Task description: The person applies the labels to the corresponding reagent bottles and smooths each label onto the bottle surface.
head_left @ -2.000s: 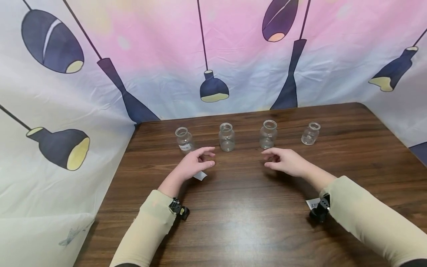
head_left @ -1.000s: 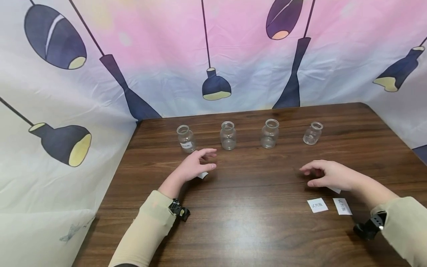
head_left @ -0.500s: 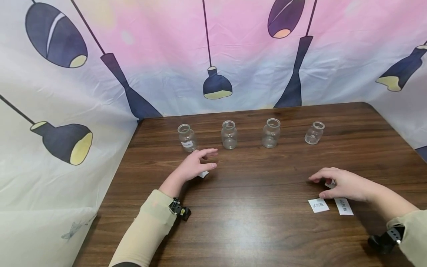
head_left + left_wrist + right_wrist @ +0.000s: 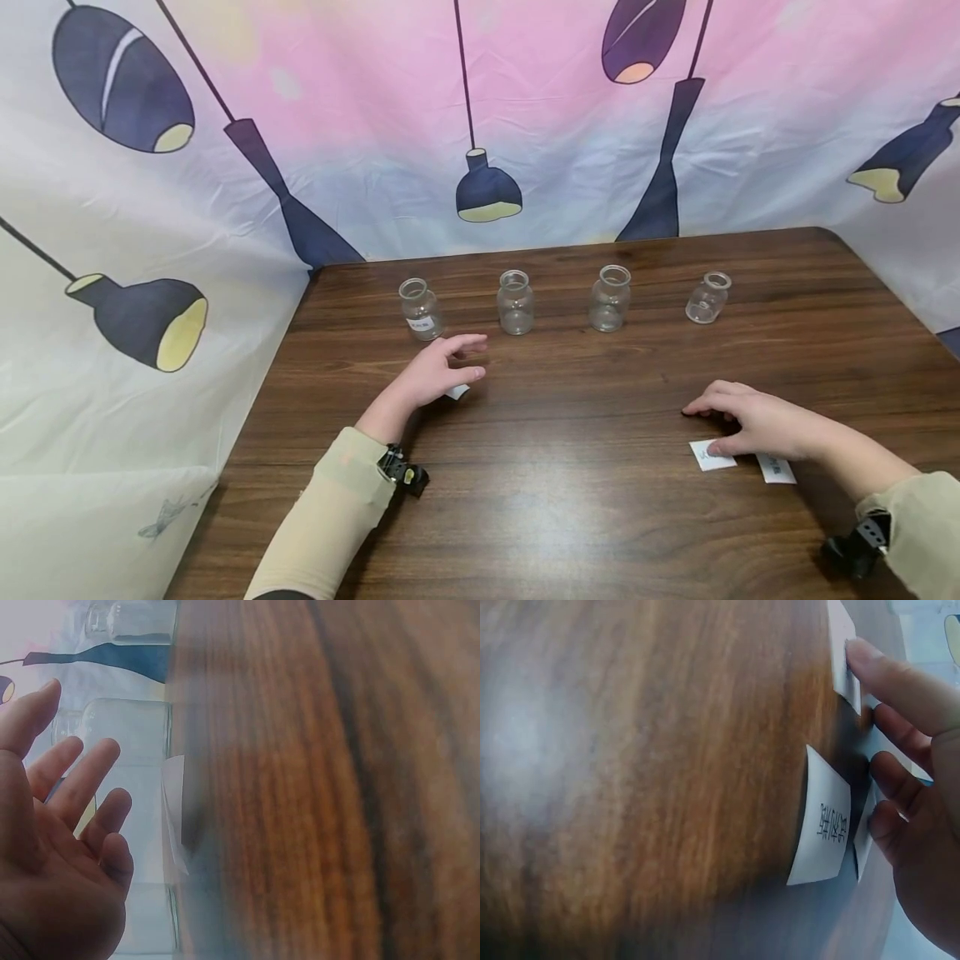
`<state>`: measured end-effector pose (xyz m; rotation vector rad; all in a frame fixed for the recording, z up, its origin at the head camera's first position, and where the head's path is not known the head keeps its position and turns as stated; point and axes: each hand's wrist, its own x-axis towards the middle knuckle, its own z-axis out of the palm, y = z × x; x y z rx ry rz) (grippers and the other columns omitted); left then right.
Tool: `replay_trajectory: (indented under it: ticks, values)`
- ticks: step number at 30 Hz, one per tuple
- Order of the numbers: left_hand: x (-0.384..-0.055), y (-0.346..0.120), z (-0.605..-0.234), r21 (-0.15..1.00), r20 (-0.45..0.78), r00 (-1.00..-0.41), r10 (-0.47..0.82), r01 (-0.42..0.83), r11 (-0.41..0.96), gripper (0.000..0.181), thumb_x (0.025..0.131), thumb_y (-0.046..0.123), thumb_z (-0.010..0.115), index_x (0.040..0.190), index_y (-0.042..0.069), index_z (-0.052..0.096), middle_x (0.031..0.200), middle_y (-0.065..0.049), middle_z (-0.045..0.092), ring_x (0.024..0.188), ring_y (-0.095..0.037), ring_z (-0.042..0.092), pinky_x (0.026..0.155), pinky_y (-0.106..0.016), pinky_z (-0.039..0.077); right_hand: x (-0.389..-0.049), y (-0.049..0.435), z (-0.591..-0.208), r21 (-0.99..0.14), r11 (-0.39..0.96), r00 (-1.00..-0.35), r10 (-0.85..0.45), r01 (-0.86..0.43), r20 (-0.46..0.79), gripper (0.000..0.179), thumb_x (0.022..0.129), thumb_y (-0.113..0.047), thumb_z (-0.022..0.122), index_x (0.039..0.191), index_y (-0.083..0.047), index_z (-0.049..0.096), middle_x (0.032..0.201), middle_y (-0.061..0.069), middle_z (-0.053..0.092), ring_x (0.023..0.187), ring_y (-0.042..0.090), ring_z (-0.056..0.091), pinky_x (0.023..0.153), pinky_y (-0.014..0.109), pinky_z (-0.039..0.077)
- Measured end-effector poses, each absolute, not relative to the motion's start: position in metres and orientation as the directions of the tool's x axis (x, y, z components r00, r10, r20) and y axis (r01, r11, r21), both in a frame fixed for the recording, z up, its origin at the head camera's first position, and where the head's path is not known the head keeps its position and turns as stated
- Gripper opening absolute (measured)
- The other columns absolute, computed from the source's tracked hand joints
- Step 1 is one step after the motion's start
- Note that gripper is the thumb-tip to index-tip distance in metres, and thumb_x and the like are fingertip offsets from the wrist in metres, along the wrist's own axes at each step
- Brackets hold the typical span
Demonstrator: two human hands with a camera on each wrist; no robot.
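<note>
My right hand point(image 4: 765, 423) is low over small white paper labels at the right of the table. Its thumb tip touches one label point(image 4: 702, 456) that bears handwriting, while the other fingers bend loosely. A second label point(image 4: 777, 469) lies partly under the palm, and in the right wrist view a third label point(image 4: 865, 836) shows behind the little finger. On the left, my left hand point(image 4: 430, 372) hovers with relaxed fingers, holding nothing. Below it a white label point(image 4: 457, 392) lies mostly hidden. Just beyond this hand stands a clear glass jar point(image 4: 422, 308) with a label on its front.
Three more glass jars without visible labels stand in the row: one jar point(image 4: 516, 304) left of centre, another jar point(image 4: 610, 300) right of centre, and a smaller-looking jar point(image 4: 708, 298) at the right. A printed cloth point(image 4: 390, 125) hangs behind the brown wooden table point(image 4: 540, 500).
My right hand has moved from near the third jar to the right and toward me, onto the labels; its thumb now touches one. The left hand has stayed nearly still.
</note>
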<state>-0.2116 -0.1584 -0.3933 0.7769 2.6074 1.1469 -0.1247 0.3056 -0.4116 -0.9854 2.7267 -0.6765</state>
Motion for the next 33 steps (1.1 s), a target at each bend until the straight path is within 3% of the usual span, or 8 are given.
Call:
replay_trajectory:
  ticks: [8, 16, 25, 33]
  values:
    - [-0.212, -0.158, -0.392, 0.739, 0.037, -0.839, 0.542, 0.388, 0.551, 0.050, 0.090, 0.021, 0.064, 0.134, 0.005, 0.050, 0.124, -0.008, 0.060, 0.112, -0.026, 0.052, 0.095, -0.044, 0.040, -0.126, 0.304, -0.411, -0.403, 0.676, -0.762, -0.641, -0.616, 0.090, 0.026, 0.084, -0.034, 0.069, 0.109, -0.024, 0.065, 0.104, -0.017, 0.057, 0.092, 0.002, 0.051, 0.072, 0.028, 0.046]
    - [-0.211, -0.156, -0.389, 0.748, 0.040, -0.832, 0.554, 0.392, 0.535, 0.049, 0.090, 0.020, 0.063, 0.134, 0.002, 0.049, 0.123, -0.009, 0.061, 0.113, -0.023, 0.054, 0.096, -0.042, 0.040, -0.123, 0.302, -0.412, -0.358, 0.683, -0.757, -0.642, -0.637, 0.123, 0.040, 0.075, -0.048, 0.073, 0.107, -0.026, 0.064, 0.103, -0.019, 0.055, 0.090, 0.002, 0.043, 0.072, 0.026, 0.041]
    - [-0.211, -0.157, -0.391, 0.747, 0.033, -0.836, 0.548, 0.385, 0.542, 0.050, 0.091, 0.023, 0.063, 0.135, 0.004, 0.049, 0.124, -0.008, 0.060, 0.115, -0.023, 0.053, 0.096, -0.043, 0.040, -0.127, 0.296, -0.417, -0.327, 0.674, -0.745, -0.638, -0.663, 0.194, 0.028, 0.076, -0.025, 0.077, 0.099, -0.030, 0.062, 0.096, -0.022, 0.053, 0.085, 0.000, 0.041, 0.067, 0.023, 0.041]
    - [-0.210, -0.154, -0.392, 0.726, 0.013, -0.838, 0.545, 0.383, 0.571, 0.050, 0.091, 0.027, 0.062, 0.135, 0.008, 0.049, 0.124, -0.002, 0.060, 0.114, -0.021, 0.052, 0.096, -0.041, 0.040, -0.127, 0.290, -0.419, -0.345, 0.675, -0.755, -0.614, -0.653, 0.230, 0.025, 0.077, -0.016, 0.076, 0.094, -0.030, 0.063, 0.091, -0.025, 0.052, 0.082, -0.001, 0.040, 0.065, 0.021, 0.040]
